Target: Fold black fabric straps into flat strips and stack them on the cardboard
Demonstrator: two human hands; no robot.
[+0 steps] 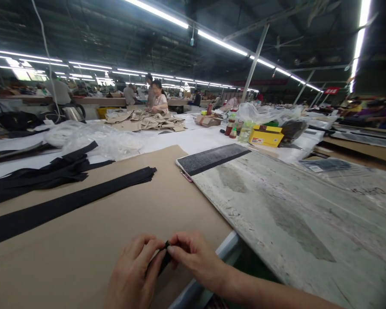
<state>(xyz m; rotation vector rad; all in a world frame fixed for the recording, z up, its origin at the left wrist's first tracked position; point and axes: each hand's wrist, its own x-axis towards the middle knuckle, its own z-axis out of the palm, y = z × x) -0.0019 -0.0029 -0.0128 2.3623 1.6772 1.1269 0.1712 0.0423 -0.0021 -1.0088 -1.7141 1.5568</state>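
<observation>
At six o'clock in the view, low over the near edge of a brown sheet [186,201], the left hand [133,268] and the right hand [193,253] meet, thumbs and fingertips close together. Both pinch a small black strip [163,262], which lies between them, its upper end at the right fingertips and its lower part slanting toward seven o'clock, partly hidden by the left hand. Whether the strip touches the sheet, I cannot tell.

Taking the hands as the clock's centre, a flat stack of black strips [70,197] lies on the sheet at ten o'clock, well apart from them, with a looser black heap [35,178] just beyond it. Between two and three o'clock spreads a worn grey board [260,193], a dark grey piece [212,158] resting along its far end at one o'clock.

Farther off, crumpled clear plastic [93,137] sits at eleven, a yellow box [266,136] between one and two. Near twelve, a person [159,99] is behind a pile of tan pieces [144,120].
</observation>
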